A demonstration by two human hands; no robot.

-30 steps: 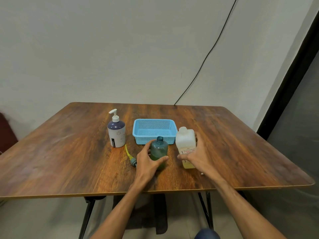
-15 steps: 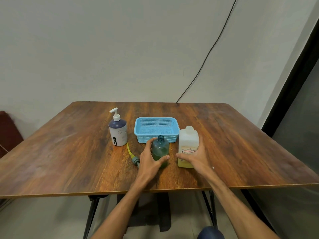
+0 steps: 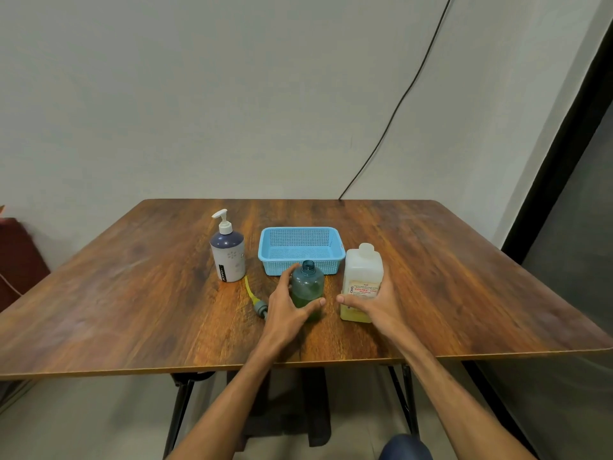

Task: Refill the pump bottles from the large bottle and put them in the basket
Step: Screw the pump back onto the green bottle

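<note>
Teal bottle (image 3: 308,282), uncapped, part-full of green liquid, clasped by left hand (image 3: 285,310); right hand (image 3: 374,305) clasps large bottle (image 3: 363,270).

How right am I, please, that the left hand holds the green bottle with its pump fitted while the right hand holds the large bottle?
One slip: the head view shows the green bottle open-necked, the pump lying on the table beside it. The rest is right.
</note>
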